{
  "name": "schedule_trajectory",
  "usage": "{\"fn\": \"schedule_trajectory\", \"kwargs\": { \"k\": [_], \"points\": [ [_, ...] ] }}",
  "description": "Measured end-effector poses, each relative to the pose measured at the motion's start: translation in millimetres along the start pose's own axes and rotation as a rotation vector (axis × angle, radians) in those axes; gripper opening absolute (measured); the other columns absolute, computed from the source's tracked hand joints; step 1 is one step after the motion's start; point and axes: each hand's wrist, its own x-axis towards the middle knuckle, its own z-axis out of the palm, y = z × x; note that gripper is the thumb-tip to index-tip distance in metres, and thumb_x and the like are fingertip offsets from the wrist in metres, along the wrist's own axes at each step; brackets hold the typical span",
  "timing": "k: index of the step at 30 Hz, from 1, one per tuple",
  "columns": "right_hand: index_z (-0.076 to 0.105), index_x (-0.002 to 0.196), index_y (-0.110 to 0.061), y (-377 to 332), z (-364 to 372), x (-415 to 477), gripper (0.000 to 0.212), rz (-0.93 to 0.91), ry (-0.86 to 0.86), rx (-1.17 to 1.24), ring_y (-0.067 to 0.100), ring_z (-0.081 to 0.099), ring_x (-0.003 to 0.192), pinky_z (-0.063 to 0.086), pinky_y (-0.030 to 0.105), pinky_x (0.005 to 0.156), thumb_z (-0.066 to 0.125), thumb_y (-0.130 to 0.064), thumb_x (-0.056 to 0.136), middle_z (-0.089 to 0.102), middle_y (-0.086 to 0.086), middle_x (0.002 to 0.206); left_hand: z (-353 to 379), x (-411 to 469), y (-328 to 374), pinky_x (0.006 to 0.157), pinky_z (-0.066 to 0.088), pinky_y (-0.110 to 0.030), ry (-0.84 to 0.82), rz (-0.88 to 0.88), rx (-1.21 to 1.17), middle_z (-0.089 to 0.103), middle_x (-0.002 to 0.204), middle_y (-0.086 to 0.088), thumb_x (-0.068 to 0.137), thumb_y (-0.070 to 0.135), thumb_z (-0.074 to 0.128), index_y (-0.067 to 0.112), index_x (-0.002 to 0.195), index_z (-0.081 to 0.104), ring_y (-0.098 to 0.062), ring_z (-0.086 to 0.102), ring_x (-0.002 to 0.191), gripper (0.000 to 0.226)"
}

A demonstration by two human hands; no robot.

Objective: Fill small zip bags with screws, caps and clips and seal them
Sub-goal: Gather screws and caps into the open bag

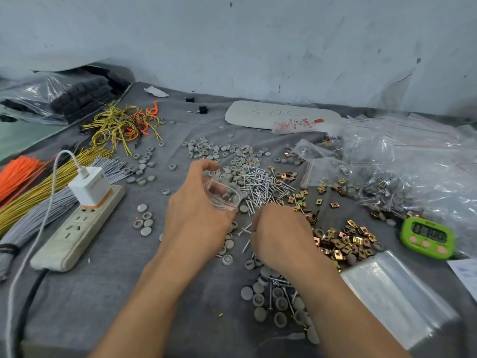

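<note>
My left hand (197, 210) holds a small clear zip bag (224, 193) open at its mouth; several grey caps lie inside it. My right hand (280, 235) rests palm down just right of the bag, fingers curled over the edge of the screw pile; I cannot see whether it holds anything. A heap of silver screws (263, 184) lies behind both hands. Grey round caps (222, 151) are scattered beyond it, and more caps (273, 298) lie under my right forearm. Brass-coloured clips (346, 240) are piled to the right.
A white power strip (77, 228) with a charger stands on the left beside bundles of orange, yellow and grey ties (31, 192). A green timer (427, 237), a stack of empty zip bags (397, 298) and a heap of filled bags (402, 164) are on the right.
</note>
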Motion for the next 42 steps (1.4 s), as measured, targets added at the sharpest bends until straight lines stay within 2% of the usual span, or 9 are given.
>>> {"fn": "schedule_trajectory", "kwargs": {
  "k": [7,13,16,21,24,28,31,36,42],
  "points": [
    [0.066,0.094,-0.027,0.1,-7.4,-2.5,0.004,0.035,0.066,0.049,0.026,0.068,0.095,0.047,0.038,0.095,0.063,-0.023,0.093,0.067,-0.004,0.086,0.3,-1.3,0.5,0.055,0.038,-0.015,-0.019,-0.016,0.067,0.066,0.087,0.028,0.074,0.017,0.077,0.056,0.111,0.039,0.004,0.060,0.076,0.066],
    [0.073,0.080,-0.031,4.8,-18.0,5.3,0.009,0.033,0.447,0.911,0.000,0.056,0.063,0.046,0.024,0.064,0.075,-0.028,0.088,0.069,-0.017,0.072,8.4,-4.8,3.9,0.071,0.042,-0.029,-0.120,0.018,0.169,0.068,0.096,0.019,0.074,0.017,0.077,0.051,0.119,0.036,-0.011,0.064,0.091,0.070],
    [0.078,0.078,-0.029,-6.1,-18.2,2.6,0.018,-0.022,0.372,1.225,-0.004,0.063,0.082,0.053,0.027,0.082,0.082,-0.012,0.081,0.072,-0.017,0.094,16.1,-9.2,7.5,0.072,0.042,-0.035,-0.128,0.077,0.247,0.070,0.104,0.006,0.074,0.025,0.076,0.043,0.127,0.038,-0.024,0.064,0.100,0.067],
    [0.080,0.066,-0.022,-18.7,-8.5,-2.7,0.029,0.039,0.086,1.555,0.010,0.066,0.112,0.055,0.018,0.070,0.078,0.001,0.083,0.063,-0.006,0.123,17.4,-9.7,9.9,0.067,0.036,-0.032,-0.129,0.044,0.102,0.070,0.098,0.013,0.074,0.022,0.065,0.045,0.115,0.039,-0.016,0.060,0.086,0.054],
    [0.081,0.064,-0.024,-13.6,-11.1,0.8,0.028,0.053,0.018,1.389,0.006,0.057,0.126,0.049,0.024,0.096,0.079,-0.003,0.083,0.065,-0.005,0.123,13.8,-7.8,9.2,0.064,0.034,-0.030,-0.096,0.030,0.080,0.068,0.093,0.017,0.076,0.021,0.071,0.050,0.110,0.033,-0.011,0.053,0.080,0.059],
    [0.082,0.069,-0.026,-3.2,-19.6,3.6,0.020,0.089,0.024,1.316,-0.013,0.061,0.103,0.042,0.012,0.079,0.079,-0.011,0.082,0.074,-0.015,0.106,11.9,-6.5,7.2,0.062,0.037,-0.016,-0.081,0.042,0.056,0.066,0.089,0.019,0.077,0.027,0.078,0.047,0.112,0.038,-0.005,0.057,0.079,0.056],
    [0.083,0.079,-0.029,13.4,-19.6,11.9,0.020,0.204,0.168,1.292,-0.001,0.069,0.092,0.053,0.028,0.088,0.074,-0.014,0.089,0.078,-0.016,0.091,10.1,-6.6,6.8,0.073,0.046,-0.023,-0.072,0.037,0.044,0.067,0.091,0.021,0.077,0.027,0.079,0.046,0.114,0.041,-0.003,0.062,0.086,0.056],
    [0.055,0.144,-0.027,22.9,4.6,16.6,0.051,0.168,0.052,0.356,0.024,0.061,0.118,0.047,0.038,0.105,0.065,-0.028,0.095,0.064,0.003,0.137,9.1,-7.3,10.0,0.083,0.051,-0.039,-0.058,0.033,0.034,0.069,0.093,0.019,0.077,0.026,0.080,0.044,0.115,0.043,-0.013,0.066,0.091,0.056],
    [0.063,0.109,-0.024,5.1,10.9,10.9,0.026,0.007,0.066,0.034,0.030,0.061,0.111,0.041,0.039,0.093,0.059,-0.014,0.085,0.068,0.003,0.109,9.2,-7.1,7.5,0.081,0.050,-0.038,-0.057,0.030,0.031,0.069,0.096,0.018,0.075,0.025,0.078,0.046,0.115,0.042,-0.017,0.064,0.093,0.058]
  ]
}}
